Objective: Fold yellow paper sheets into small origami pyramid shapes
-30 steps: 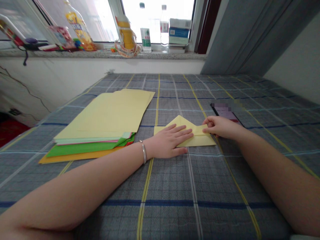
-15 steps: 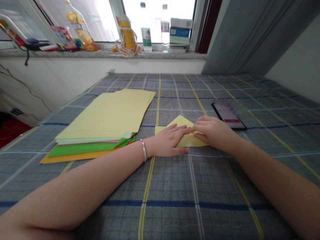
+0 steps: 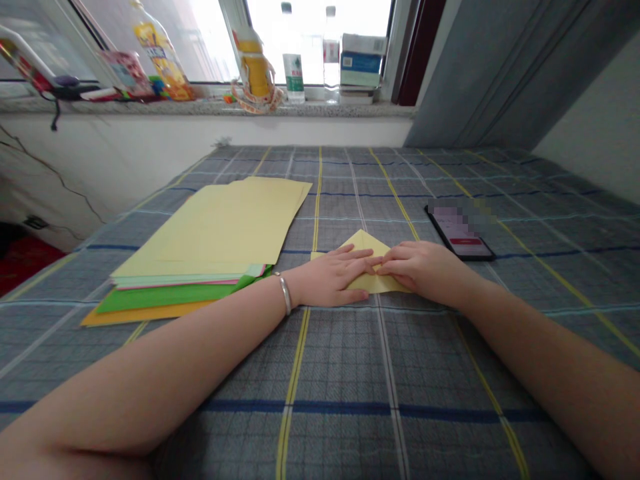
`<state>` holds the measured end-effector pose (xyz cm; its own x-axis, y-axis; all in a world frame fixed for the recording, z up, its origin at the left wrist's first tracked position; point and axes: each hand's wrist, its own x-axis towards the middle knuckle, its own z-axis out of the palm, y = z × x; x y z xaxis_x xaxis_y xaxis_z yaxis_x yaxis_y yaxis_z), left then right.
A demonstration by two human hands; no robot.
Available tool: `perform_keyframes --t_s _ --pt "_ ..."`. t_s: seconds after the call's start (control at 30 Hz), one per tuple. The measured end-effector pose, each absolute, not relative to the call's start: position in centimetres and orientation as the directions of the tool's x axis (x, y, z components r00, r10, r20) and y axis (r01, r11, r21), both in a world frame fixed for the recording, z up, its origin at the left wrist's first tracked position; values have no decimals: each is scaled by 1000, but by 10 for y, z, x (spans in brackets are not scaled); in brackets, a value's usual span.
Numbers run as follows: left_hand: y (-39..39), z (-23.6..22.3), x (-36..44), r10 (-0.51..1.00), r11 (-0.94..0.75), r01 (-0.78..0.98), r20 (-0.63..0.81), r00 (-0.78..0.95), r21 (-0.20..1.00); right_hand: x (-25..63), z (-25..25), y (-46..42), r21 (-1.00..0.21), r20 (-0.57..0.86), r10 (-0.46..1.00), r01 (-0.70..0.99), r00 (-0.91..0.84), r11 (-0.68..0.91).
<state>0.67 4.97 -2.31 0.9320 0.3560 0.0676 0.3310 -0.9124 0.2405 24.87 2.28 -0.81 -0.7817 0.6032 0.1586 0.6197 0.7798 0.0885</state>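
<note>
A folded sheet of yellow paper lies on the checked cloth, its pointed top facing away from me. My left hand rests flat across its left part, fingers stretched out and a silver bangle at the wrist. From the right, my right hand has its fingers and thumb drawn together on the paper's middle, close to the left fingertips. The hands cover much of the sheet, so its folds there are hidden.
To the left lies a stack of coloured paper, yellow on top with green and orange below. A phone lies beyond my right hand. Bottles and boxes line the windowsill at the back.
My right hand has shifted slightly left and nearer to me along the paper, its fingers now closer together. My left hand has moved a little, staying flat on the sheet.
</note>
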Motion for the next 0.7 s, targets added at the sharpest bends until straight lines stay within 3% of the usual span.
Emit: perform_keyframes --t_s 0.23,0.7 --pt "50 -21 5 352 -920 341 24 936 194 249 -3 22 190 109 606 615 -788 765" --pt "52 -21 5 339 -926 328 28 941 186 270 9 22 125 33 687 685 -725 717"
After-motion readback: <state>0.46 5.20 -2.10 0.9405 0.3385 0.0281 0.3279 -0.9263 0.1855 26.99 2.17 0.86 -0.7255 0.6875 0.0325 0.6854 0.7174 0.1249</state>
